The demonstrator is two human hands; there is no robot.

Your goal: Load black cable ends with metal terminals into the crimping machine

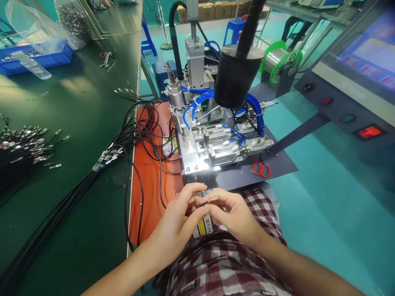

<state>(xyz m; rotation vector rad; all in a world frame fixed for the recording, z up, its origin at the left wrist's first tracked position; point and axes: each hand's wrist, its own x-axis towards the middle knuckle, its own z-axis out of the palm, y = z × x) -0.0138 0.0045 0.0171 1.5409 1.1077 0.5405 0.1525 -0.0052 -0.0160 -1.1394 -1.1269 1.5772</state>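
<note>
- Hands meet over the lap: the left hand (182, 216) is half curled, its thumb apart from its forefinger, and whether it grips anything I cannot tell; the right hand (233, 211) pinches a small metallic piece (213, 199) between nearly closed fingertips, perhaps brought together so both can steady it.
- Far left on the dark green desk (70, 119), a blue bin (58, 59) carries small metal parts and a clear bag, presumably to keep loose pieces from scattering.
- Below it lies a heap of metal-tipped cables (26, 144).
- Next, a black cable bundle (74, 191) is gathered near its tips, likely to keep the ends aligned.
- Further back rests a wrench (106, 59).
- Loose black cables trail across an orange board (152, 213) beside the machine.
- Centrally, the pneumatic machine (212, 144) stands before the lap, seemingly for easy reach.
- Red-handled scissors (261, 166) lie at its right, probably handy for either hand.
- Behind, a green wire spool (279, 61); farther right, a control panel (348, 109) angled inward, above the teal floor (324, 205).
</note>
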